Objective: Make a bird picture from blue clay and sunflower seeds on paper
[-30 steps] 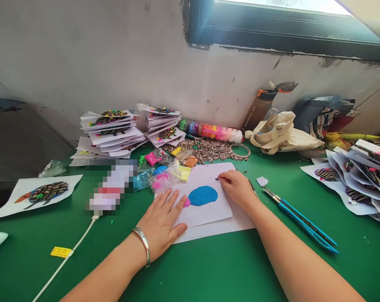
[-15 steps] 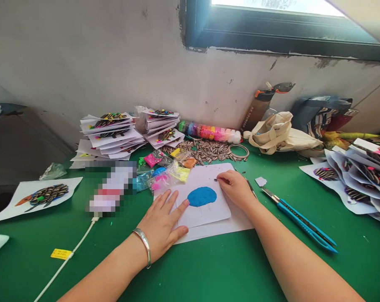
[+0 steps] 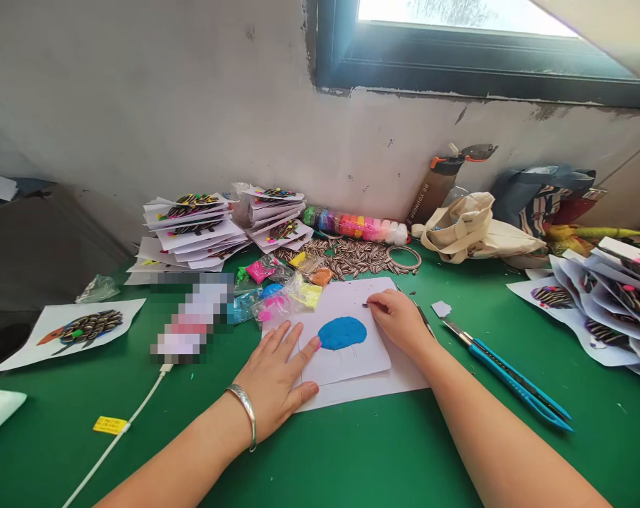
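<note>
A white card [image 3: 346,356] with a blue clay oval [image 3: 342,332] lies on a larger white sheet [image 3: 383,384] on the green table [image 3: 351,451]. My left hand [image 3: 274,377] lies flat and open on the card's left edge, index fingertip touching the clay; a silver bangle circles its wrist. My right hand [image 3: 399,317] rests at the card's upper right, fingers pinched on a small dark sunflower seed [image 3: 365,305] just above the clay.
Behind the card lie small clay bags [image 3: 277,293], loose sunflower seeds [image 3: 351,254], a clay tube [image 3: 356,226] and stacked finished cards [image 3: 192,226]. A blue utility knife [image 3: 510,374] is at right, more cards [image 3: 605,303] far right, a white cable [image 3: 123,437] at left.
My left index finger slid right to the clay's left edge, covering the pink bit there. The view shifted slightly; my right hand has hardly moved.
</note>
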